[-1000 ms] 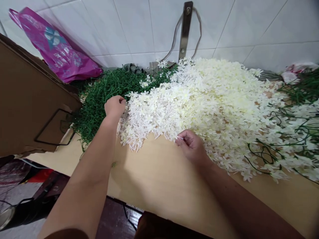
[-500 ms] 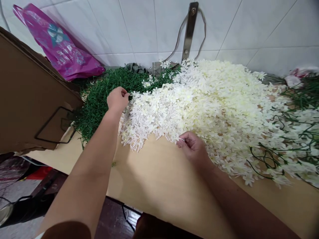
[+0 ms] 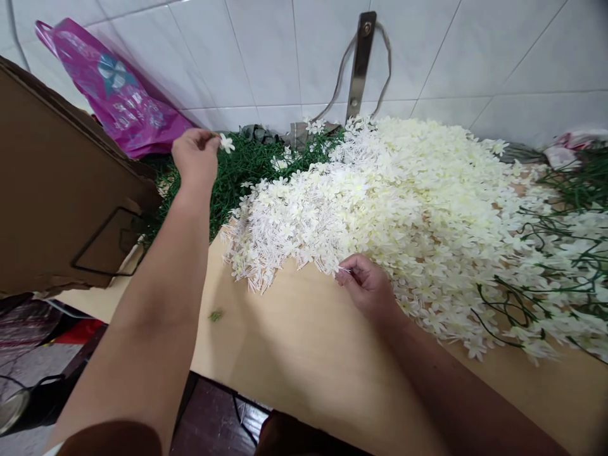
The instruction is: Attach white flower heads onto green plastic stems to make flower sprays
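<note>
My left hand (image 3: 196,154) is raised over the dark green plastic stems (image 3: 242,168), its fingers pinched on a small white artificial flower (image 3: 227,144). At the front edge of the flower heap, my right hand (image 3: 363,283) is closed in a pinch on another white artificial flower (image 3: 342,270), whose thin pale stalk shows at the fingertips. The large heap of loose white and cream artificial flowers (image 3: 408,190) spreads from the middle to the right. Green stems with flowers on them (image 3: 513,297) lie at the right end.
A cardboard box (image 3: 61,190) stands on the left with a black wire frame (image 3: 78,253) against it. Behind it leans a purple plastic bag (image 3: 123,101). A metal bracket (image 3: 361,66) with a cord rises before the tiled wall (image 3: 266,57). A green scrap (image 3: 215,315) lies on the table (image 3: 294,342).
My left hand has moved up and left, away from the edge of the flower heap, with a white flower now showing in its fingers. My right hand has stayed nearly in place.
</note>
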Action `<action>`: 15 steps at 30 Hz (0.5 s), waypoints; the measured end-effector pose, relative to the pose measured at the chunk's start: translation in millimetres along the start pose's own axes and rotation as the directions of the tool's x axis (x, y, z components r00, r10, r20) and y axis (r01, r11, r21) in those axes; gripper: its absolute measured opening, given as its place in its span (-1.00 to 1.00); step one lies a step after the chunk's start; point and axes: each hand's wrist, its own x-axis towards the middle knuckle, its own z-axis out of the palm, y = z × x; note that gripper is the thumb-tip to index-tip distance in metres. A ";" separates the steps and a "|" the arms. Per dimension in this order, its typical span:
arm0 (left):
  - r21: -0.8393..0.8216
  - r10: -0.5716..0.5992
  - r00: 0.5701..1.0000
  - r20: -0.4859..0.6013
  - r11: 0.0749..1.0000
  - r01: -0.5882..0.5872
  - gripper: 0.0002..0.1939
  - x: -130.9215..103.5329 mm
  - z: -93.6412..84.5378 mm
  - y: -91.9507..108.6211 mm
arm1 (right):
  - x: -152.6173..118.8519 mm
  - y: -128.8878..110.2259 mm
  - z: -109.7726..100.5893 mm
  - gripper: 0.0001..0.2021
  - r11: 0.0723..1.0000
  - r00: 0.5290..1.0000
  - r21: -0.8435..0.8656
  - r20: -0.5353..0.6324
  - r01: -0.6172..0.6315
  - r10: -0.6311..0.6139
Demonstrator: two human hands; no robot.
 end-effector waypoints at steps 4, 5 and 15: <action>-0.160 -0.128 0.982 -0.140 0.982 0.105 -0.89 15.4 -14.4 26.9 | 0.1 -0.2 -0.2 -0.86 1.000 1.000 0.007 0.000 0.009 -0.009; -0.190 -0.148 0.979 -0.142 0.975 0.120 -0.88 13.9 -15.3 33.3 | 0.1 -0.3 -0.3 -0.86 1.000 1.000 0.007 0.002 0.008 -0.008; -0.373 -0.269 0.950 0.158 0.875 0.309 -0.82 -29.9 -3.6 51.5 | 0.8 0.9 1.2 -0.85 0.999 1.000 0.034 -0.002 -0.007 0.007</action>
